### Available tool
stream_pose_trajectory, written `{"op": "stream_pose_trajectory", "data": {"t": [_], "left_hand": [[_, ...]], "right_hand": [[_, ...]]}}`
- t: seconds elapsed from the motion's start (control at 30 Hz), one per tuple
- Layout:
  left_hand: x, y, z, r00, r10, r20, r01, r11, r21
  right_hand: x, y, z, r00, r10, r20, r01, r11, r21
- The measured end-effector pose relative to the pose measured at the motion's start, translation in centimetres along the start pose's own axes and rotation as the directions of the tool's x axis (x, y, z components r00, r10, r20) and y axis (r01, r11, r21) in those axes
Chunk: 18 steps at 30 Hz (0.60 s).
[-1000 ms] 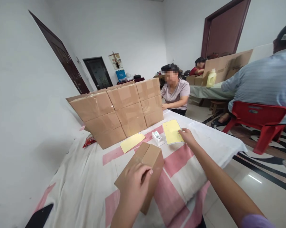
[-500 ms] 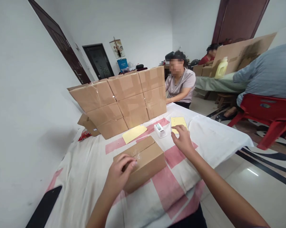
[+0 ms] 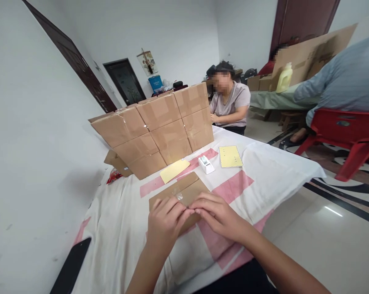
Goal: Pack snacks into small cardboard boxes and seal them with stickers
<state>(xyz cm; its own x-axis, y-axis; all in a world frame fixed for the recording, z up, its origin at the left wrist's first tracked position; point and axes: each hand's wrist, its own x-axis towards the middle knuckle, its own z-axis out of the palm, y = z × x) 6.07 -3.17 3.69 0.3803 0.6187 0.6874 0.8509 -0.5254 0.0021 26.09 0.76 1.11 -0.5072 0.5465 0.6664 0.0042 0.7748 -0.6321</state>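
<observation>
Both of my hands meet over the near part of a small cardboard box (image 3: 188,185), which lies on the cloth in front of me. My left hand (image 3: 166,218) is closed in a pinch. Its fingertips touch those of my right hand (image 3: 219,214), also pinched, and whatever is between them is too small to make out. A shiny clear patch like plastic or tape (image 3: 179,196) shows on the box top just beyond the fingers. Past the box lie a small white device (image 3: 206,164), a yellow card (image 3: 175,171) and a second yellow card (image 3: 230,157) with small marks.
Stacked cardboard boxes (image 3: 168,139) form a wall across the table's far left. A black phone-like slab (image 3: 72,265) lies at the left edge. Beyond the table sits a person (image 3: 233,102); another occupies a red chair (image 3: 349,130) at right, near a yellow jug (image 3: 284,78).
My right hand has come left and toward me, from beside the right yellow card to my left hand above the box. My left hand has shifted slightly right. The view has tilted a little.
</observation>
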Motion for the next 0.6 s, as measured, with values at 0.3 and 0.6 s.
{"op": "stream_pose_trajectory", "data": {"t": [0.3, 0.6], "left_hand": [[-0.6, -0.4, 3.3, 0.968, -0.154, 0.197, 0.11, 0.97, 0.217], [-4.3, -5.6, 2.2, 0.874, -0.124, 0.47, 0.015, 0.974, 0.228]], "right_hand": [[-2.1, 4.5, -0.3, 0.819, 0.317, -0.478, -0.287, 0.948, 0.138], [-3.7, 9.7, 1.9, 0.684, 0.526, -0.506, -0.467, 0.848, 0.251]]}}
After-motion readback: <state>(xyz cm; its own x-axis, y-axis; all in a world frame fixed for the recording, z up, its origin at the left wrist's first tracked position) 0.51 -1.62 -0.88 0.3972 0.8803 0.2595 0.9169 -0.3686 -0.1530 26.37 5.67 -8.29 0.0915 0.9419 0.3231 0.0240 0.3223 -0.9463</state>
